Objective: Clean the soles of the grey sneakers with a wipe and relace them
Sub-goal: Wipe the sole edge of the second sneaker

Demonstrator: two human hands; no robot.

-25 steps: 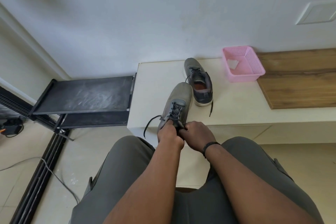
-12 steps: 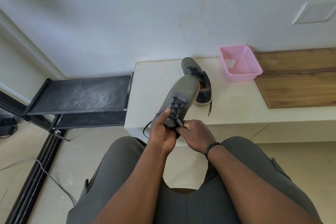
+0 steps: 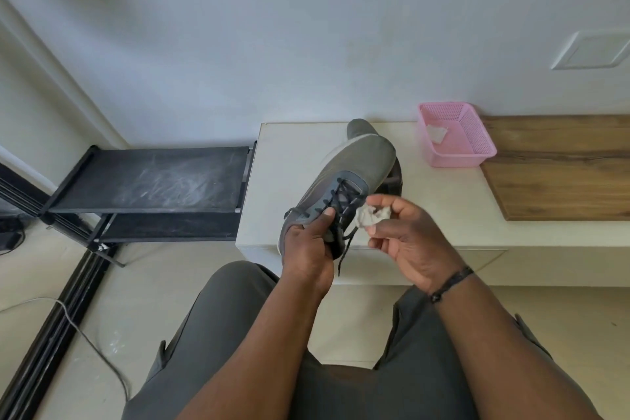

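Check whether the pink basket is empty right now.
No, the pink basket on the white bench holds a crumpled wipe.

The lifted sneaker [image 3: 344, 187] is blocking the way to the second sneaker [image 3: 361, 128] lying behind it on the worktop [image 3: 293, 160]. The pink basket [image 3: 456, 136] is sitting near the wall, just beside the wooden board [image 3: 559, 167]. Bare worktop is lying open between the sneakers and the basket, and left of the sneakers too.
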